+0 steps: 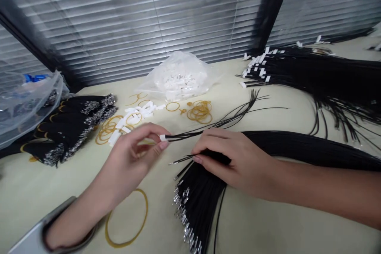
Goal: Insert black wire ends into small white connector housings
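Note:
Between the thumb and forefinger of my left hand (131, 158) is a small white connector housing (162, 137). Several thin black wires (184, 135) run from it to the right, passing behind my right hand (238, 158). My right hand is closed, pinching a few black wires (182, 160) whose bare metal ends point left. Beneath that hand fans out a thick bundle of black wires (202, 198) with silvery crimped terminals (186, 222) at its near-left end. The bundle stretches off to the right under my forearm.
White housings (145, 109) and yellow rubber bands (200, 112) lie behind my hands. A clear bag (181, 77) of white pieces stands by the blinds. Banded wire bundles (74, 127) lie left; wires with white connectors (297, 71) lie right. One large rubber band (145, 206) is in front.

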Tool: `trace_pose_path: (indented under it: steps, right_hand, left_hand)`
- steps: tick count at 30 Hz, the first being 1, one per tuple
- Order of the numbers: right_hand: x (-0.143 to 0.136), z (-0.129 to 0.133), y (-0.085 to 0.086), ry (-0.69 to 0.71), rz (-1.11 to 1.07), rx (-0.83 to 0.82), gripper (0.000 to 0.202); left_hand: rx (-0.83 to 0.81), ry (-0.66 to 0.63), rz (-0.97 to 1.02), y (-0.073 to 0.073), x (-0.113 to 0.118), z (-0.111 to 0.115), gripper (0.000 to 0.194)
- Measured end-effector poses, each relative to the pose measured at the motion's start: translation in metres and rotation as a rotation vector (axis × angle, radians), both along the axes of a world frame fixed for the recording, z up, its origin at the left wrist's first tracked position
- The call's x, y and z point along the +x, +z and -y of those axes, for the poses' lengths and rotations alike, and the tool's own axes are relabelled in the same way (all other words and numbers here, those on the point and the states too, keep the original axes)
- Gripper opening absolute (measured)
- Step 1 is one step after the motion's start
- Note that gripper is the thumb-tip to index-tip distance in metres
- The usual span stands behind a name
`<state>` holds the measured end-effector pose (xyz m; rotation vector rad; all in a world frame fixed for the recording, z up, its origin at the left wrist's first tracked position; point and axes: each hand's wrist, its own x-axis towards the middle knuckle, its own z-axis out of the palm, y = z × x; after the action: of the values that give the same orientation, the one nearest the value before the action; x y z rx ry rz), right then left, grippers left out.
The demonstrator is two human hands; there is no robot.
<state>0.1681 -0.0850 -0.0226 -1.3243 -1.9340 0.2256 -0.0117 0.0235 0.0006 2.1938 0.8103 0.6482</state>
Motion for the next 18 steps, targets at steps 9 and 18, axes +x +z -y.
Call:
trace_pose_path:
  steps: [9,18]
  right_hand:
    - [-0.0021,0.0001,-0.0021,0.012,0.098,-0.011,0.011]
    - [-0.0031,-0.0006,-0.0027,-0.050,0.084,-0.001,0.014]
  left_hand:
    - [-0.067,0.051,0.039,-0.0017,0.0068,0.0086,0.008]
    - [-0.439,0.085,0.152,-0.0056,0.0059,0.0030,0.036]
